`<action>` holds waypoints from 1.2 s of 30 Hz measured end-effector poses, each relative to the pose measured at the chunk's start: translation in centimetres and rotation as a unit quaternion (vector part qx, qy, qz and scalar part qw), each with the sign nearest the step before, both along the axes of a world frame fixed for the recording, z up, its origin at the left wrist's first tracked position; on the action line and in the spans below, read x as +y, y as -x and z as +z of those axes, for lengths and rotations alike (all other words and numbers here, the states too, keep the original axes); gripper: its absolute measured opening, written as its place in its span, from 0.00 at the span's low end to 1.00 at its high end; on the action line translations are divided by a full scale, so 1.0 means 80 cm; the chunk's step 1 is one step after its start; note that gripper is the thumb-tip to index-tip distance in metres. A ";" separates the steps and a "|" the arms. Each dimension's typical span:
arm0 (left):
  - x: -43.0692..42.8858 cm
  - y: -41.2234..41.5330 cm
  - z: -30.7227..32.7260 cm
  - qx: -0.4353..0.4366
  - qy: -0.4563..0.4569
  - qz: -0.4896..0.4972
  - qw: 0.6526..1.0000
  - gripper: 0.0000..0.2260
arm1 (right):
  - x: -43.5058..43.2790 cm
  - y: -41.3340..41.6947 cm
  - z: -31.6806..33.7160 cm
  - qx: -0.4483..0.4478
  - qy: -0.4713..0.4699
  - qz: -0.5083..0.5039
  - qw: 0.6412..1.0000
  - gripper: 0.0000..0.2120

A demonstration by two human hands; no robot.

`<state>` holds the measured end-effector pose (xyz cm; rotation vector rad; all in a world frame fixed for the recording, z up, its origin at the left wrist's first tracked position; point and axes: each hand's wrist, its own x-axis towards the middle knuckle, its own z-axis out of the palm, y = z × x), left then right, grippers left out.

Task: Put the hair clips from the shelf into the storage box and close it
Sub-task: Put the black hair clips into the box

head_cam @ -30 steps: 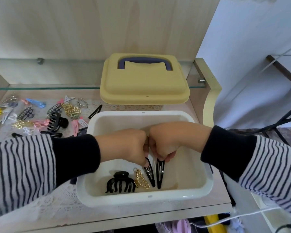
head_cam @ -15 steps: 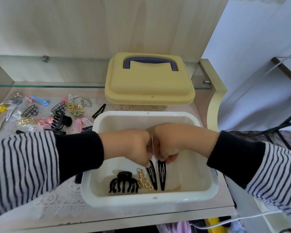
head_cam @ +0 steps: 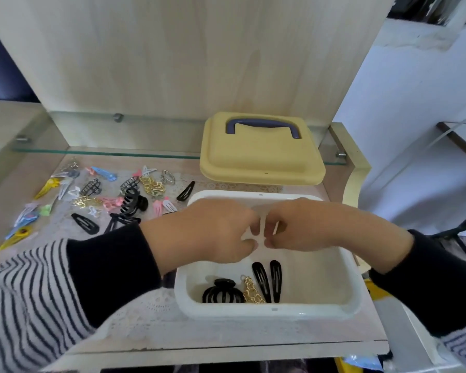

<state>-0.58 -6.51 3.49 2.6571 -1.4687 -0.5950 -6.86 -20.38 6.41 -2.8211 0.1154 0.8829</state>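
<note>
Two glossy black snap clips (head_cam: 275,281) lie in the white box (head_cam: 275,313), just below our fingertips.
We let them go a second ago; our left hand (head_cam: 213,232) and right hand (head_cam: 307,227) are curled, and we cannot tell if they grip anything.

Both hands have come up. The left hand (head_cam: 213,232) and the right hand (head_cam: 307,227) are now above the storage box (head_cam: 275,309), not down inside it. They have let go of the two black snap clips (head_cam: 267,281). Before, the fingers held the clips by their tops. Now the clips lie on the box floor with no hand on them. The curled fingertips of both hands now meet higher up.
</note>
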 end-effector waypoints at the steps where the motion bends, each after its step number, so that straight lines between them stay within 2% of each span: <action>1: 0.010 0.001 0.007 -0.029 0.031 0.003 0.999 0.14 | 0.003 0.002 0.004 -0.025 0.005 -0.009 1.000 0.07; 3: 0.025 0.002 0.021 -0.056 0.087 0.017 0.994 0.13 | 0.007 0.005 0.012 -0.083 -0.002 -0.047 0.995 0.10; 6: 0.060 0.001 0.043 -0.081 0.175 0.055 0.980 0.10 | 0.028 0.007 0.029 -0.182 -0.021 -0.086 0.979 0.08; 11: 0.129 -0.011 0.055 -0.089 0.308 0.156 0.934 0.05 | 0.081 -0.002 0.050 -0.351 -0.074 -0.112 0.927 0.06; 17: 0.219 -0.041 0.027 -0.119 0.386 0.253 0.879 0.07 | 0.186 -0.031 0.037 -0.469 -0.145 -0.090 0.867 0.08; 20: 0.256 -0.057 -0.001 -0.158 0.380 0.288 0.865 0.07 | 0.231 -0.045 0.013 -0.491 -0.147 -0.079 0.855 0.09; 24: 0.291 -0.062 -0.048 -0.144 0.377 0.360 0.841 0.09 | 0.276 -0.066 -0.037 -0.482 -0.135 -0.072 0.863 0.11; 29: 0.325 -0.065 -0.098 -0.059 0.328 0.382 0.862 0.08 | 0.292 -0.079 -0.108 -0.402 -0.083 -0.053 0.910 0.16; 32: 0.334 -0.061 -0.111 -0.044 0.305 0.376 0.874 0.09 | 0.291 -0.080 -0.126 -0.390 -0.032 -0.028 0.920 0.17; 36: 0.336 -0.059 -0.115 -0.031 0.285 0.378 0.880 0.09 | 0.293 -0.085 -0.135 -0.381 -0.007 -0.014 0.924 0.16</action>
